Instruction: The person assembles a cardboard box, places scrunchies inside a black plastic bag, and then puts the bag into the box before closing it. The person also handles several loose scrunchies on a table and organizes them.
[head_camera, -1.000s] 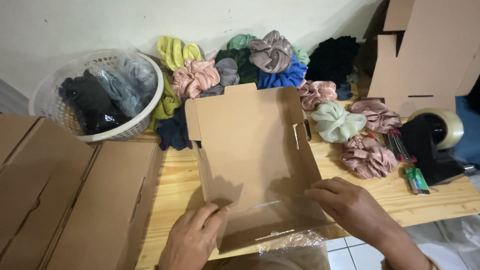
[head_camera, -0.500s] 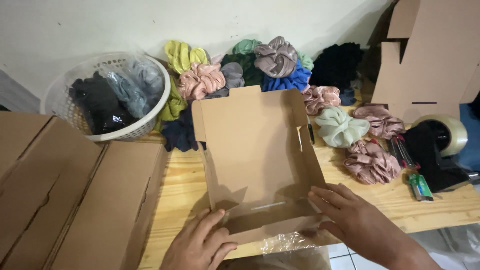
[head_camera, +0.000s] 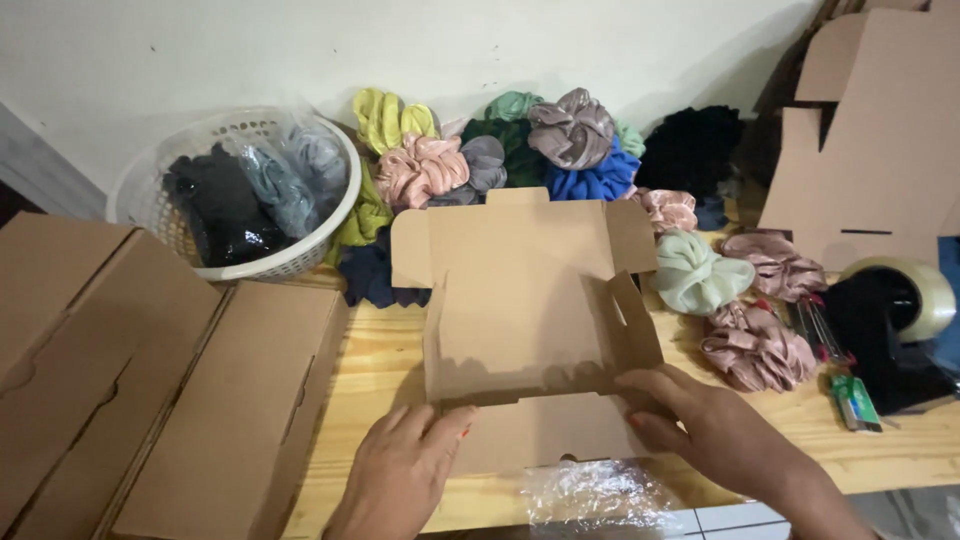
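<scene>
A flat brown cardboard box blank (head_camera: 520, 300) lies partly folded on the wooden table (head_camera: 385, 365), its back panel and right side flap raised. My left hand (head_camera: 400, 470) presses on the near front flap at its left end. My right hand (head_camera: 705, 425) grips the blank's near right corner, fingers on the fold beside the raised side flap. A crumpled clear plastic bag (head_camera: 590, 492) lies at the table's front edge between my wrists.
Several folded cardboard boxes (head_camera: 160, 390) are at the left. A white basket (head_camera: 300, 255) holds dark and grey fabric. Many coloured scrunchies (head_camera: 500, 150) are piled along the wall and to the right (head_camera: 755, 345). A tape roll (head_camera: 920, 285), lighter (head_camera: 855, 400) and upright cardboard sheets (head_camera: 875, 140) are at right.
The box blank went from lying open to having its back and right flap folded up. Both hands shifted along the near edge. The camera view moved slightly.
</scene>
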